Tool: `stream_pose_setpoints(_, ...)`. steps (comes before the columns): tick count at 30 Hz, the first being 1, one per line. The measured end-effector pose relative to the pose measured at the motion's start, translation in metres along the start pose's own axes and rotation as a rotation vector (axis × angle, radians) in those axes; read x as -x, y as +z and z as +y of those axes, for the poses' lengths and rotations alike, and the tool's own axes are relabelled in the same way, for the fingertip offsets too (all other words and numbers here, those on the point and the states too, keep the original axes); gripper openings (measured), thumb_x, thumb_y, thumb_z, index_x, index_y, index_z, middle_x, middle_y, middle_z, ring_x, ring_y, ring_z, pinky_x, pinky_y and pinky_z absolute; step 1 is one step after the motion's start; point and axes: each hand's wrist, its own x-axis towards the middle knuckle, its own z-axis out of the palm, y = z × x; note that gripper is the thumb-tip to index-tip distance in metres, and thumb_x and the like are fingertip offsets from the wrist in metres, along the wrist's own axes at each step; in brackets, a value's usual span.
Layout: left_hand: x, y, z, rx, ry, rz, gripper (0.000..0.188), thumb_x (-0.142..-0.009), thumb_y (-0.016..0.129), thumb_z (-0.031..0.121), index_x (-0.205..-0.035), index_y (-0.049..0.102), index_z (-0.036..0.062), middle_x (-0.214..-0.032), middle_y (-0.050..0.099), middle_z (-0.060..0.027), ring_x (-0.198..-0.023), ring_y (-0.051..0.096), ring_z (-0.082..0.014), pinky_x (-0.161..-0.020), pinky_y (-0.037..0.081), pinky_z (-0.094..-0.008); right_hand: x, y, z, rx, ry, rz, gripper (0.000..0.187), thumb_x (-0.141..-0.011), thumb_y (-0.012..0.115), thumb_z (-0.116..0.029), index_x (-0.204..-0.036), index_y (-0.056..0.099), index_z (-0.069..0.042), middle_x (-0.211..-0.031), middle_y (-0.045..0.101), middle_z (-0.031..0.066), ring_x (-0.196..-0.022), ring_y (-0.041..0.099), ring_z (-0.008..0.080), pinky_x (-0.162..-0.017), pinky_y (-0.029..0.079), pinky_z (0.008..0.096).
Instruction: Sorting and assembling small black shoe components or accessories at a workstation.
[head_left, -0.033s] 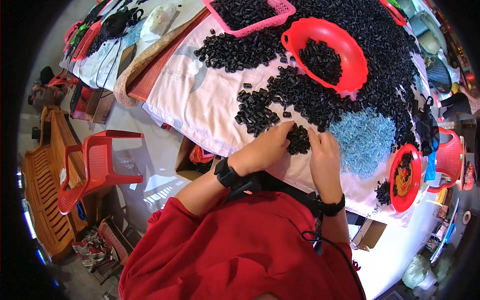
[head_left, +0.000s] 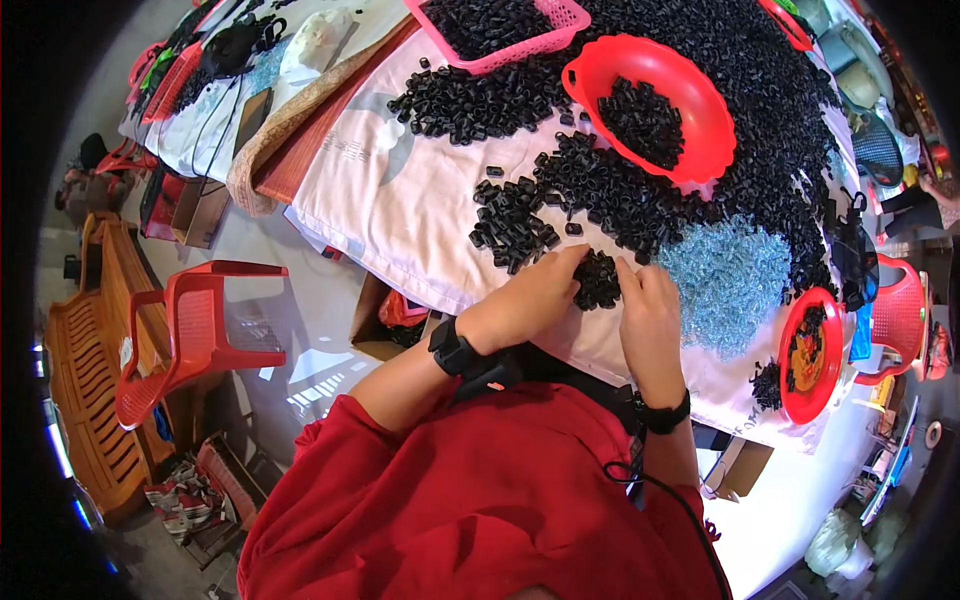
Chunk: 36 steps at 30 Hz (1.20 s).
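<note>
My left hand (head_left: 528, 302) is at the near edge of the cloth-covered table, its fingers curled together beside a small heap of dark plastic pieces (head_left: 598, 282). Across that heap, my right hand (head_left: 652, 318) has its fingers bent and pressed together. Anything in either hand's fingertips is too small or too hidden to name. Just beyond my left hand lies a cluster of black plastic pieces (head_left: 510, 222). Close to the right of my right hand is a mound of clear bluish small pieces (head_left: 724, 282).
A red oval basin (head_left: 705, 125) and a pink basket (head_left: 575, 22) hold more black pieces farther back, with a broad spread of them beside the basin. A smaller red bowl (head_left: 835, 345) stands at right. Left of the table are a red plastic chair (head_left: 205, 325) and wooden bench (head_left: 95, 380).
Both hands stay in nearly the same place at the small heap. At the far right edge, a person's arm has shifted slightly.
</note>
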Motion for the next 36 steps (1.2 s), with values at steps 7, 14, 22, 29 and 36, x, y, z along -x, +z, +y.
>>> stream_pose_setpoints(7,0.009,0.004,0.005,0.004,0.041,0.037,0.048,-0.096,0.054,0.006,-0.142,0.045,-0.0029,-0.121,0.061,-0.0317,-0.116,0.059,-0.0436,-0.100,0.047,-0.0460,0.005,-0.007,-0.005,-0.019,0.017,-0.016,0.041,-0.085,0.057,-0.002,-0.124,0.065,0.000,-0.091,0.052,0.0107,-0.089,0.055,0.0278,-0.081,0.046,0.0396)
stream_pose_setpoints(14,0.023,-0.001,0.016,0.017,-0.044,0.107,0.048,-0.098,0.052,0.008,-0.144,0.040,-0.0026,-0.117,0.062,-0.0323,-0.109,0.062,-0.0452,-0.095,0.049,-0.0473,0.013,-0.011,-0.007,-0.062,0.053,0.048,0.041,-0.084,0.057,0.000,-0.124,0.065,-0.001,-0.090,0.051,0.0111,-0.088,0.055,0.0287,-0.081,0.047,0.0404)
stream_pose_setpoints(22,0.027,0.008,0.009,0.053,0.011,0.074,0.046,-0.099,0.052,0.009,-0.142,0.039,-0.0027,-0.114,0.063,-0.0311,-0.103,0.066,-0.0427,-0.085,0.053,-0.0446,0.021,-0.007,-0.016,-0.086,0.040,0.042,0.045,-0.083,0.058,0.000,-0.127,0.065,-0.002,-0.090,0.053,0.0105,-0.089,0.056,0.0280,-0.081,0.047,0.0409)
stream_pose_setpoints(29,0.032,0.003,0.016,0.070,0.033,0.061,0.044,-0.100,0.051,0.009,-0.141,0.041,-0.0013,-0.108,0.065,-0.0265,-0.081,0.069,-0.0341,-0.071,0.054,-0.0420,0.020,-0.008,-0.024,-0.037,-0.008,0.029,0.044,-0.083,0.058,-0.001,-0.127,0.065,-0.001,-0.089,0.052,0.0105,-0.088,0.055,0.0278,-0.080,0.046,0.0399)
stream_pose_setpoints(36,0.049,0.002,0.011,0.180,-0.077,0.082,0.034,-0.105,0.051,0.014,-0.135,0.048,-0.0011,-0.102,0.065,-0.0164,-0.065,0.063,-0.0168,-0.057,0.053,-0.0323,0.026,-0.010,-0.028,-0.056,-0.043,-0.008,0.047,-0.083,0.058,-0.001,-0.129,0.062,0.001,-0.093,0.053,0.0114,-0.090,0.055,0.0288,-0.081,0.046,0.0396)
